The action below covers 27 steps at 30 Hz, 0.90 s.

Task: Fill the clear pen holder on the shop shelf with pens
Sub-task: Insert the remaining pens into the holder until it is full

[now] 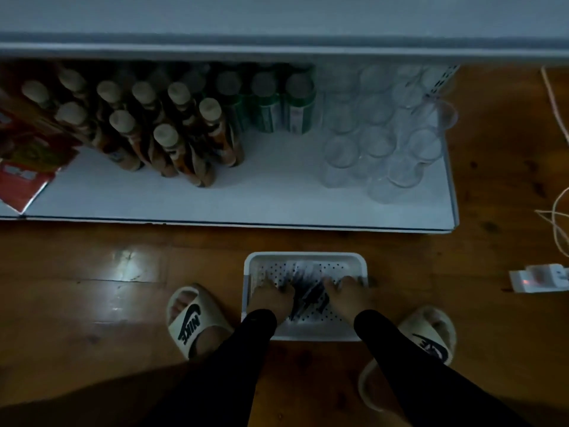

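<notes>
1. 2 hands reach down into a white perforated tray (304, 257) that sits on the wooden floor (92, 257) between the person's feet. I think it is put there so that both hands can reach the supply without a step.
2. The left hand (271, 298) rests on the left part of a dark pile of pens (309, 295), and the right hand (349, 292) rests on the right part. The fingers bend down onto the pile, but the picture is dark and blurred, so I cannot tell if either hand already grips any pens. The 2 hands on both sides suggest an attempt to gather the pens into 1 bundle.
3. Farther away, the white bottom shelf (246, 204) is low and its front edge is near the tray.
4. On its right part stands a group of clear cups (378, 143), close together; I judge that the pen holder is 1 of them, but I cannot say which. All look without pens.
5. To the left stand green cans (283, 103) and brown bottles (172, 127), well apart from the hands.
</notes>
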{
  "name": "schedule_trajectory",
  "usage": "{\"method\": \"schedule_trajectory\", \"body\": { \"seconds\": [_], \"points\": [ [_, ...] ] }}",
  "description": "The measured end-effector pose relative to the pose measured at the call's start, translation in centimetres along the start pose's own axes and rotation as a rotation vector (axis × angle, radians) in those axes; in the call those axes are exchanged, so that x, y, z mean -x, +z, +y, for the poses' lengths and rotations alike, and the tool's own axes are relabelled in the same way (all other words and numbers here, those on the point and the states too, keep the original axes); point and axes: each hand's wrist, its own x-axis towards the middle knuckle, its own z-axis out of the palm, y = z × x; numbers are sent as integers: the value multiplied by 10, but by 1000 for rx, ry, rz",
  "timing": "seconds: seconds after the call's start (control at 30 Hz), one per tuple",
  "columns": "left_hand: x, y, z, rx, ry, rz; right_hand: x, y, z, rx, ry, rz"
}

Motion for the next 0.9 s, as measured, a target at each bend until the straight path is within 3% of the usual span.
{"method": "schedule_trajectory", "body": {
  "seconds": [0.17, 0.33, 0.5, 0.63, 0.9],
  "points": [
    [-26, 21, -4, 69, -135, 124, -18, 15, 1, -251, 101, -17],
    [-32, 29, 3, -14, -168, 187, -35, 27, 11, -372, 150, -66],
    [-39, 42, 3, -50, -52, 103, -43, 38, 13, -407, 139, -15],
    [-41, 52, 6, -88, 69, 49, -45, 38, 13, -413, 144, -73],
    [-47, 67, 13, -145, 102, -19, -48, 44, 3, -466, 172, -119]
  ]
}}
